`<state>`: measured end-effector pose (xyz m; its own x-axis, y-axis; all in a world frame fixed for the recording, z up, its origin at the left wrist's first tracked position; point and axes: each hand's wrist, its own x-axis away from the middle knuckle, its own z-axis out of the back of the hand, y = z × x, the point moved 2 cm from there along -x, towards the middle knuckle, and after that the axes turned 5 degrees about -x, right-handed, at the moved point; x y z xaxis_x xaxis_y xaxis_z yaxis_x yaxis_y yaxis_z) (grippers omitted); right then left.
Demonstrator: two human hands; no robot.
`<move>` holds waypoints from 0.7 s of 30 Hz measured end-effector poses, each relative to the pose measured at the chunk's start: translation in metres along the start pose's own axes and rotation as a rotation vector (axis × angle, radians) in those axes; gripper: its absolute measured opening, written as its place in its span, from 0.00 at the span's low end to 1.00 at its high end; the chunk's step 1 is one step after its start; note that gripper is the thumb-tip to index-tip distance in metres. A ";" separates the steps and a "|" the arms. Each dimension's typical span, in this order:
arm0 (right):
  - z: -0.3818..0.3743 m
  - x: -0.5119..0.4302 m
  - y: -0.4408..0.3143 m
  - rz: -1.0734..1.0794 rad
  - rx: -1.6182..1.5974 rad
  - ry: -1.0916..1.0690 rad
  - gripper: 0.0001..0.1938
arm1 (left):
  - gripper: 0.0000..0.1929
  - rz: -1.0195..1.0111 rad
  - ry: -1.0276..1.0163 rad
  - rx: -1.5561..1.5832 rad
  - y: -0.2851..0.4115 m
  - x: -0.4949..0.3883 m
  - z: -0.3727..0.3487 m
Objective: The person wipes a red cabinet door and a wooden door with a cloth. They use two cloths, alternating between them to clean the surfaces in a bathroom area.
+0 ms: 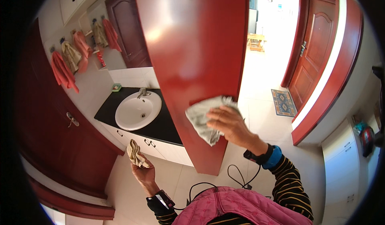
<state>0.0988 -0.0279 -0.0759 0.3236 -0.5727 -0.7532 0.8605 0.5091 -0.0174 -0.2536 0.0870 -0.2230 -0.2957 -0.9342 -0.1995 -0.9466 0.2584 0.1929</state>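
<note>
My right hand (227, 124) presses a pale grey-green cloth (200, 116) flat against a glossy red panel (192, 59), close to its right edge. Fingers are spread over the cloth, and its lower corner hangs down. Lower left, my left hand (144, 171) grips a bunched beige cloth (137, 154), held in the air in front of the vanity cabinet's white doors (150, 147). That cloth touches nothing else that I can see. Black bands with small devices sit on both wrists.
A white washbasin (138, 110) with a metal tap (143, 92) is set in a black countertop (167, 131). Towels (63, 70) hang at left beside a dark red door (69, 119). Black cables (243, 183) dangle near my waist. A patterned mat (283, 102) lies by another door (315, 41).
</note>
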 end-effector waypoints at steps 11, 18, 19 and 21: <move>0.100 -0.033 0.021 -0.123 0.037 0.762 0.19 | 0.20 0.013 0.049 0.000 -0.012 0.002 0.000; 0.069 -0.024 0.037 -0.360 -0.549 1.024 0.22 | 0.20 -0.005 0.061 -0.033 -0.002 0.008 -0.008; 0.060 -0.029 0.035 -0.311 -0.445 0.908 0.23 | 0.20 0.002 0.068 -0.033 -0.003 0.007 -0.008; 0.042 -0.034 0.032 -0.270 -0.168 0.736 0.24 | 0.19 0.022 0.093 -0.041 -0.009 0.002 -0.009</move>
<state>0.1320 -0.0190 -0.0226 -0.2800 -0.1491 -0.9484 0.7826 0.5367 -0.3154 -0.2448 0.0803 -0.2160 -0.3011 -0.9478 -0.1050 -0.9335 0.2705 0.2354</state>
